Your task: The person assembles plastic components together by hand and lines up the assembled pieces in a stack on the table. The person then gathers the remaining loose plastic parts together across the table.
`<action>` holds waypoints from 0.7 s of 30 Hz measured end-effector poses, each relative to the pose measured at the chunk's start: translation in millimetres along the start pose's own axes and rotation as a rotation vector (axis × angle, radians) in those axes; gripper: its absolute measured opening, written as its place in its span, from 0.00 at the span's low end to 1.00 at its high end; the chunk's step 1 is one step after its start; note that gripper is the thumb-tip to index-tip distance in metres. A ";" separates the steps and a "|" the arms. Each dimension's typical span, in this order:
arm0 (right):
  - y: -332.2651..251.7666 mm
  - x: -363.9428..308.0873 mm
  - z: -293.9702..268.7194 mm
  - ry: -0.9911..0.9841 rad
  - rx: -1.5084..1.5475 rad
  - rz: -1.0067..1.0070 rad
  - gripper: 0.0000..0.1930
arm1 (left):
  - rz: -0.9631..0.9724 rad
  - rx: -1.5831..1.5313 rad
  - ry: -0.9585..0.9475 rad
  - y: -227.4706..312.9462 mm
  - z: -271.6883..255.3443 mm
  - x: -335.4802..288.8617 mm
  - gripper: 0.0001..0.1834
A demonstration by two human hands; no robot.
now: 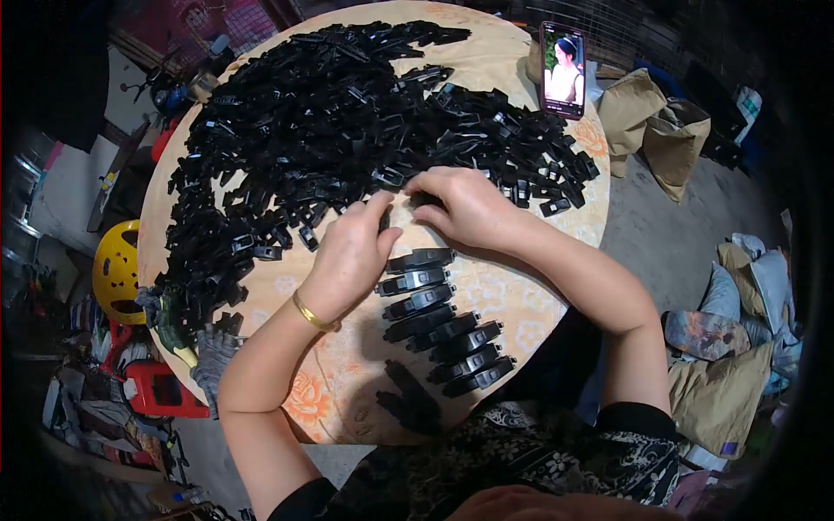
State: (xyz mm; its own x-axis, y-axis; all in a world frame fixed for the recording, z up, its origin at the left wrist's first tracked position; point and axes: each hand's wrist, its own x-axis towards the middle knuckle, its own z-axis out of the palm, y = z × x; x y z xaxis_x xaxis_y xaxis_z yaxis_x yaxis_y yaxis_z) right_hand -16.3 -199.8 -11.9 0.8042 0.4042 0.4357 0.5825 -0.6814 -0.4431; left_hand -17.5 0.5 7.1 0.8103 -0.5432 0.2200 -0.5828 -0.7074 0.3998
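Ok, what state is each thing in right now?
Left hand: fingers curled, grip unclear
Right hand: fingers curled, grip unclear
Black pile: loose, jumbled
Black row: laid side by side
Phone: screen lit
Tablecloth: spread, partly covered
Bracelet: worn

Across the far half of a flower-patterned round worktop (539,291) sprawls a heap of small black plastic pieces (321,122). The left hand (352,245) (a gold bangle (312,314) circles its wrist) and the right hand (465,204) curl near each other at the heap's near edge, whatever lies in either grip hard to make out. Below them a row of similar black pieces (424,321) runs toward the worktop's near rim, while a lit phone (563,73) sits by the far right rim.
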 end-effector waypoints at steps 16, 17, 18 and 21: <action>8.2 -3.2 -30.0 -0.222 0.058 0.061 0.16 | 0.163 -0.024 -0.082 -9.3 -17.9 3.8 0.11; 6.8 -3.4 -30.2 -0.227 0.062 0.054 0.16 | 0.153 -0.022 -0.079 -9.9 -16.6 3.3 0.11; 4.2 -4.1 -30.5 -0.206 0.001 0.066 0.16 | 0.136 0.016 -0.073 -10.9 -14.3 2.6 0.10; 5.6 -5.4 -28.6 -0.185 -0.118 0.066 0.15 | 0.113 0.044 -0.019 -11.8 -5.4 -0.2 0.10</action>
State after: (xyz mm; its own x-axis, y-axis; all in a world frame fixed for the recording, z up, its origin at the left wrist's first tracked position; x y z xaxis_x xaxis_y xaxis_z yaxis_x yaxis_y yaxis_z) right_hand -20.8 -223.3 5.8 0.8544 0.4540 0.2528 0.5188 -0.7725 -0.3660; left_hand -10.5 11.4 7.1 0.7383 -0.6286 0.2444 -0.6727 -0.6602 0.3341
